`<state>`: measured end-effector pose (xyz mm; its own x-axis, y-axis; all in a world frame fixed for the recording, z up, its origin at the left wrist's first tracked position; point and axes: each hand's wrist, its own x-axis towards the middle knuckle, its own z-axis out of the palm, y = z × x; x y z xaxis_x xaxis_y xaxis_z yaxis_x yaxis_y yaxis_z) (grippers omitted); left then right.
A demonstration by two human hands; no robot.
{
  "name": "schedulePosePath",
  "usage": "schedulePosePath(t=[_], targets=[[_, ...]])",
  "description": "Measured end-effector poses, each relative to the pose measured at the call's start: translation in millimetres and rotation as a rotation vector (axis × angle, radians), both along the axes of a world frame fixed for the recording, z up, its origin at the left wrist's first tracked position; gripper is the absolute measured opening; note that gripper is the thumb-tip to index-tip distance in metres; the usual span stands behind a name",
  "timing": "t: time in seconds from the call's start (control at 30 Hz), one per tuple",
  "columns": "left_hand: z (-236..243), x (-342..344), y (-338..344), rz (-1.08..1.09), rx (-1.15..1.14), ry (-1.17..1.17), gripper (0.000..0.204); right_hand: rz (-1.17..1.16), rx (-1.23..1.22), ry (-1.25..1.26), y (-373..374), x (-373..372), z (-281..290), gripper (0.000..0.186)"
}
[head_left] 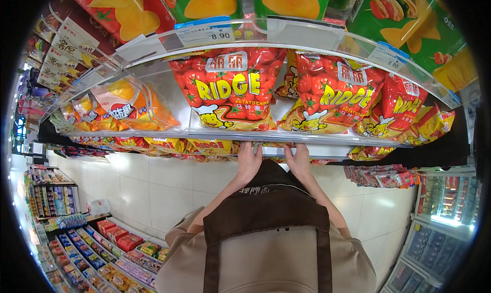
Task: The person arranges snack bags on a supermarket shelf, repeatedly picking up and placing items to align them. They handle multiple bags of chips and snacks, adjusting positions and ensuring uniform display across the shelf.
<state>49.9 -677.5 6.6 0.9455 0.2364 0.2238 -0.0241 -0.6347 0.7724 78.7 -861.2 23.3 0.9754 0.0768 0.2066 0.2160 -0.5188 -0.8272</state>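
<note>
My left hand (249, 160) and my right hand (298, 160) reach forward, a short gap apart, to a lower shelf (332, 151). Both thumbs show, pointing forward and apart from the fingers. The fingertips pass beneath the edge of the shelf above, so what they touch or hold is hidden. Just left of my left hand lie yellow and red chip bags (212, 147) on that lower shelf. Above my hands, red and yellow potato chip bags with tomato pictures (232, 91) stand upright on the middle shelf, and another such bag (332, 96) stands to the right.
A clear shelf rail (215, 134) crosses just above my hands. Orange chip bags (123, 104) fill the middle shelf's left end. Green bags (204, 4) stand higher up. Behind me, at the lower left, is a snack display (112, 262); a cooler (434, 247) stands lower right.
</note>
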Motion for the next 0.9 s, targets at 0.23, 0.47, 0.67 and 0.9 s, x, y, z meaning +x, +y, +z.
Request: schedulePosePath(t=[0.23,0.47,0.67,0.9], targets=[[-25,15,2,0.030,0.059,-0.036,0.040,0.039,-0.031,0.048,0,12,-11,0.029],[-31,26,0,0.036,0.106,0.058,0.034,0.045,-0.094,0.017,-2,20,-26,0.029],[-25,19,-1,0.042,0.163,0.035,0.041,0.103,-0.078,0.022,-8,22,-38,0.030],[4,7,-15,0.082,0.105,-0.034,0.052,0.084,-0.001,0.029,-24,17,-17,0.030]])
